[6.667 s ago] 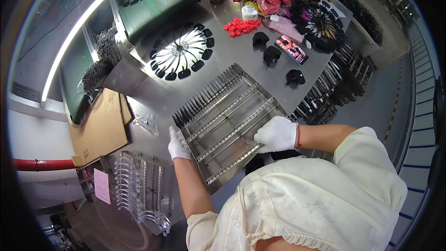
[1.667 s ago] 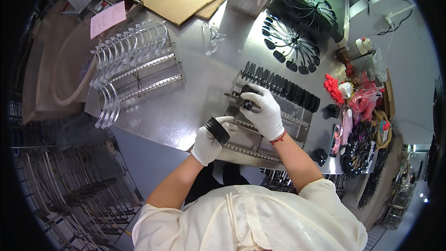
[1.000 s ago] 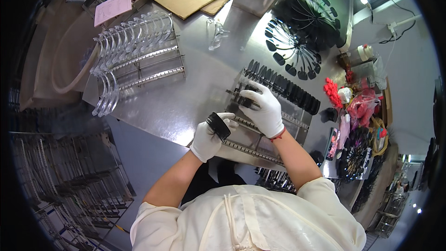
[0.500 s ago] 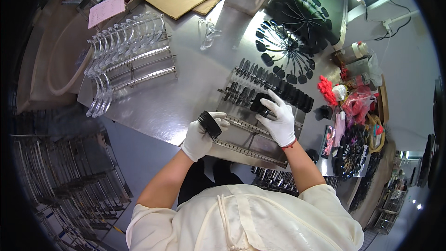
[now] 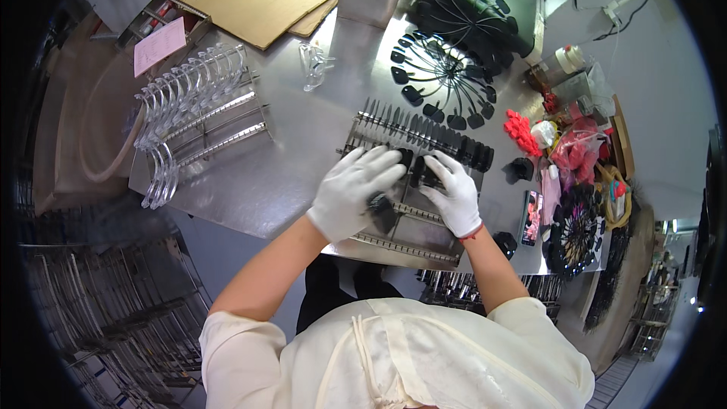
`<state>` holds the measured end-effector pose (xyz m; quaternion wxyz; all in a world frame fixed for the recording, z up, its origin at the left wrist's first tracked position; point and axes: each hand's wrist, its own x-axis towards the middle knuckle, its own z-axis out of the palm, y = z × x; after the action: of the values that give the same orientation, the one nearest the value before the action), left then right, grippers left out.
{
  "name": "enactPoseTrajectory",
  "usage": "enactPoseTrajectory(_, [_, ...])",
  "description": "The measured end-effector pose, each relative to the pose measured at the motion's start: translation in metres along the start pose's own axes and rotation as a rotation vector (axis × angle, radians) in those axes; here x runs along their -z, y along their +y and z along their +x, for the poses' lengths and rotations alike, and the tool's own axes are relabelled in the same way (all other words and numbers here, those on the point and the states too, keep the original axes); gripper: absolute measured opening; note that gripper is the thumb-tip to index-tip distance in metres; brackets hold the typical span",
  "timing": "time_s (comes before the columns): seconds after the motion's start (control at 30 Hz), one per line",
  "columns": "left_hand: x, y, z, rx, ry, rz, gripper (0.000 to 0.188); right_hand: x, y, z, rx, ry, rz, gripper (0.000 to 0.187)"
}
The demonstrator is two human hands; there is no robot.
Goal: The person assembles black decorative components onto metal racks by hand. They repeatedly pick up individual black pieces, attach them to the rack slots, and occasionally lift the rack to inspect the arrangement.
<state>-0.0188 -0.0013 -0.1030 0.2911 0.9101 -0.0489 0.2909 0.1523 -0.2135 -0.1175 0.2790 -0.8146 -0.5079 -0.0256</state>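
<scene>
Metal rack (image 5: 421,213) sits on the steel table (image 5: 242,193) by its near edge, a row of black pieces (image 5: 416,129) along its far side. Over its left half, the left hand (image 5: 354,193) has its fingers stretched out, a black stack (image 5: 382,213) by the palm — gripped or not, I can't tell. The right hand (image 5: 453,197) curls thumb and fingers about a dark piece (image 5: 429,175) — its hold unclear. Clear arches (image 5: 182,78) stand far left.
</scene>
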Motion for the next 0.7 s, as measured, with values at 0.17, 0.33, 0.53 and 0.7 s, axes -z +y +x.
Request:
enactPoseTrajectory(0.17, [-0.028, -0.022, 0.015, -0.105, -0.274, 0.197, 0.066, 0.014, 0.000, 0.008, 0.015, -0.148, -0.084, 0.081])
enactPoseTrajectory(0.33, [-0.005, -0.025, 0.002, -0.057, -0.117, 0.173, 0.052, 0.020, 0.024, -0.009, -0.060, -0.115, 0.087, 0.081])
enactPoseTrajectory(0.53, [-0.018, -0.021, 0.016, -0.075, -0.210, 0.182, 0.057, 0.032, -0.014, 0.004, -0.166, 0.220, 0.084, 0.082])
enactPoseTrajectory(0.7, [0.008, -0.022, -0.002, 0.162, 0.100, 0.075, 0.049, 0.017, -0.050, 0.033, 0.079, 0.131, 0.050, 0.066])
